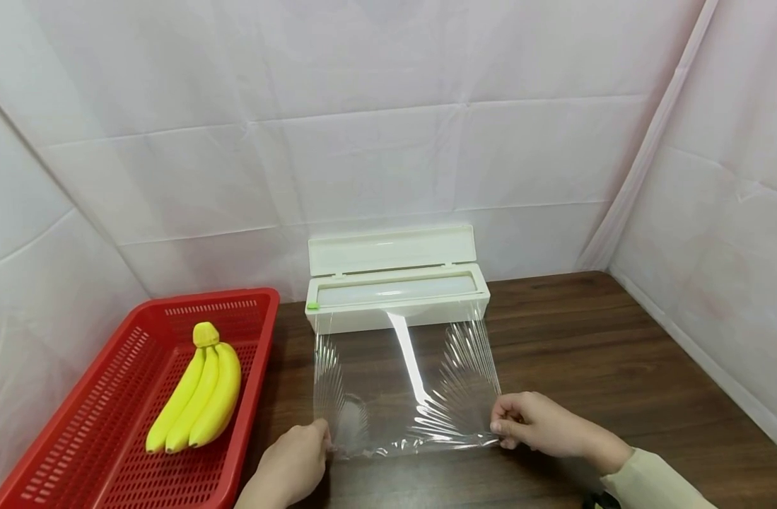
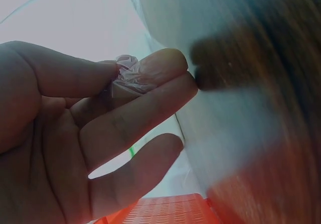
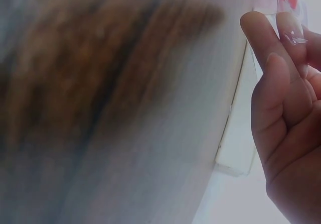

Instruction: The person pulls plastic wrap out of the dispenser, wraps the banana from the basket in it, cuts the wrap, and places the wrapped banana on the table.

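Note:
A sheet of clear plastic wrap (image 1: 388,382) stretches from a white wrap dispenser box (image 1: 397,311) toward the person, just above the table. My left hand (image 1: 294,463) pinches its near left corner; in the left wrist view the bunched film (image 2: 131,76) sits between thumb and fingers. At the near right corner my right hand (image 1: 544,425) pinches the film too, with creases fanning out from the grip. The dispenser's lid (image 1: 391,251) stands raised at the back, and the roll (image 1: 397,290) shows inside. A small green piece (image 1: 313,306) sits at the box's left front edge.
On the left a red plastic basket (image 1: 251,396) holds a bunch of yellow bananas (image 1: 203,396). The dark wooden table (image 1: 617,367) extends to the right. White cloth walls (image 1: 375,162) close off the back and sides.

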The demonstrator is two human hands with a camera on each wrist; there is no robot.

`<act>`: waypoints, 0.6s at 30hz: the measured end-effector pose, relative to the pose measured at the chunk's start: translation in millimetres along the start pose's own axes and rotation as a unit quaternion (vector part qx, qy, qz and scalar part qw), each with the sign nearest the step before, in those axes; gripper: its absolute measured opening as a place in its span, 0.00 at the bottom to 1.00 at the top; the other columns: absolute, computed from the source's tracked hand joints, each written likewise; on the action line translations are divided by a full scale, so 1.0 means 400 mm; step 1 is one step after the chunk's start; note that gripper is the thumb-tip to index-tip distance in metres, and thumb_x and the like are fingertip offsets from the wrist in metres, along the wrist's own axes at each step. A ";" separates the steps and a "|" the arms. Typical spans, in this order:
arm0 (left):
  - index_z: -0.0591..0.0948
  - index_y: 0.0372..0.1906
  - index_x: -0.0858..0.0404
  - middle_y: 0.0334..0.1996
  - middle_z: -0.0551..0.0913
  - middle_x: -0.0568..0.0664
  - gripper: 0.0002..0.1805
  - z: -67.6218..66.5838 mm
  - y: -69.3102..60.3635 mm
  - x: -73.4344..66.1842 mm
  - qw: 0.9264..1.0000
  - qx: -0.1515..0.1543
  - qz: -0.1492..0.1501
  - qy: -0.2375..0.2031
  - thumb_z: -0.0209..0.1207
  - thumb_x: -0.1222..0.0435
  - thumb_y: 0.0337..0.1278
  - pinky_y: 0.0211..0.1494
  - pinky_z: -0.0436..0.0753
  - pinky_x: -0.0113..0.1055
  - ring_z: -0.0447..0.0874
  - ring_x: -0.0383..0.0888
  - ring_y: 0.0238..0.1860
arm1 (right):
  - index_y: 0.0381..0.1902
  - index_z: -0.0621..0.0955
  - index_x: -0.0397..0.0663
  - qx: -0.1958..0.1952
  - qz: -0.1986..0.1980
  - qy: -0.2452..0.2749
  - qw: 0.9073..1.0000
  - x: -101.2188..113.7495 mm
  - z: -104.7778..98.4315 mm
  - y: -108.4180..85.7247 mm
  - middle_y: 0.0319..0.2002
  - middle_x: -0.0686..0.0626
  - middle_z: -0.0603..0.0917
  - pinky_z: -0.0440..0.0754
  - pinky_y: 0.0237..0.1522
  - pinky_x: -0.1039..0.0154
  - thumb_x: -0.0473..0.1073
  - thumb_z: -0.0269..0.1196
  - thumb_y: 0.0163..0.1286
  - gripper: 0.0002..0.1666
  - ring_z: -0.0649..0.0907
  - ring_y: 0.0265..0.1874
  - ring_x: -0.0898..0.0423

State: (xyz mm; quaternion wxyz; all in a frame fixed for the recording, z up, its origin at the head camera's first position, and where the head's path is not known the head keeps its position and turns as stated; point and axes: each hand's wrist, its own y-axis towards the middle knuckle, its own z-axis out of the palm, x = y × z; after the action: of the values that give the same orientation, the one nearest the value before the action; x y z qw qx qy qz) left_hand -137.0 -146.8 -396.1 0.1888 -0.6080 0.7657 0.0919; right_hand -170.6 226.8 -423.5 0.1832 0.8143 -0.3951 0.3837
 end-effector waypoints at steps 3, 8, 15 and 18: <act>0.75 0.26 0.58 0.19 0.75 0.45 0.06 -0.001 -0.002 0.001 1.000 0.015 -0.006 -0.006 0.57 0.68 0.58 0.23 0.71 0.38 0.72 0.41 0.21 | 0.31 0.77 0.49 0.004 0.006 0.002 1.000 0.002 0.001 -0.003 0.20 0.58 0.80 0.75 0.15 0.69 0.50 0.56 0.69 0.12 0.76 0.18 0.68; 0.75 0.26 0.58 0.19 0.75 0.45 0.06 0.000 -0.006 0.001 1.000 0.026 -0.012 -0.003 0.56 0.68 0.57 0.23 0.72 0.39 0.72 0.41 0.21 | 0.31 0.76 0.49 0.013 0.011 0.011 1.000 0.005 0.003 -0.007 0.21 0.58 0.81 0.74 0.14 0.69 0.50 0.57 0.69 0.12 0.77 0.18 0.67; 0.74 0.24 0.58 0.19 0.74 0.45 0.07 -0.002 -0.011 0.000 1.000 0.030 -0.010 0.002 0.55 0.72 0.52 0.23 0.69 0.38 0.69 0.41 0.21 | 0.29 0.76 0.49 0.030 0.019 0.013 0.999 0.006 0.004 -0.008 0.19 0.59 0.80 0.73 0.13 0.71 0.50 0.58 0.68 0.12 0.75 0.16 0.69; 0.74 0.23 0.57 0.18 0.73 0.46 0.08 0.000 -0.012 0.000 0.999 0.039 -0.009 0.001 0.55 0.72 0.52 0.23 0.67 0.37 0.67 0.41 0.21 | 0.29 0.76 0.50 0.042 0.027 0.013 0.999 0.007 0.003 -0.007 0.19 0.59 0.80 0.71 0.13 0.72 0.50 0.58 0.68 0.12 0.72 0.13 0.70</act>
State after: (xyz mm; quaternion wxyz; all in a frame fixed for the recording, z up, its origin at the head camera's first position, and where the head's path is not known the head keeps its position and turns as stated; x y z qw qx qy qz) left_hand -132.2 -148.1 -395.5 0.2124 -0.6071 0.7634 0.0593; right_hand -166.8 226.4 -421.8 0.1435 0.8052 -0.3978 0.4157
